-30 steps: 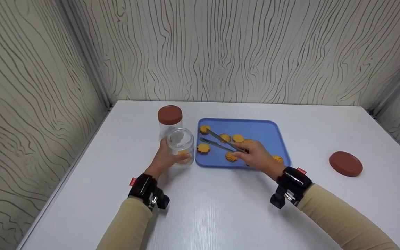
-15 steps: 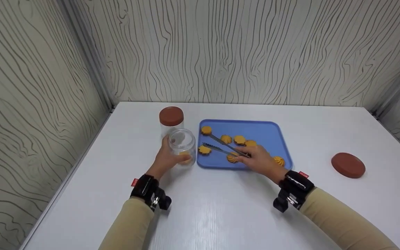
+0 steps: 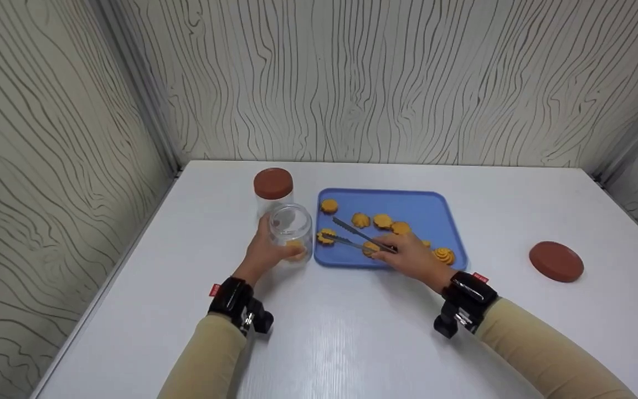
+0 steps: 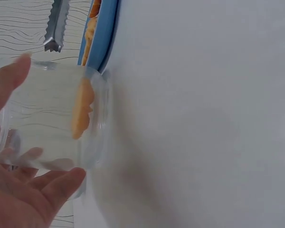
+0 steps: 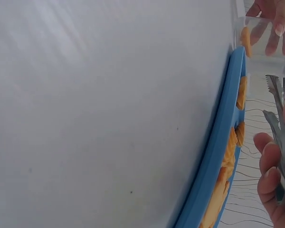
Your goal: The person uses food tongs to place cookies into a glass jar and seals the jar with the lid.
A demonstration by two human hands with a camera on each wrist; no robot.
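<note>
Metal tongs (image 3: pixel 364 235) show one tip (image 4: pixel 52 44) from left wrist, two elsewhere.

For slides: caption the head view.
Left hand holds a clear cylindrical jar, right hand grey metal tongs over a blue rectangular tray of yellow cookies.

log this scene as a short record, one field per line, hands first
left hand: grips the open clear jar
right hand: holds metal tongs, tips apart, nothing between them
jar contents: one visible cookie, at the bottom
blue tray: several cookies on it
second jar: reddish-brown lid on
loose lid: right of the tray
</note>
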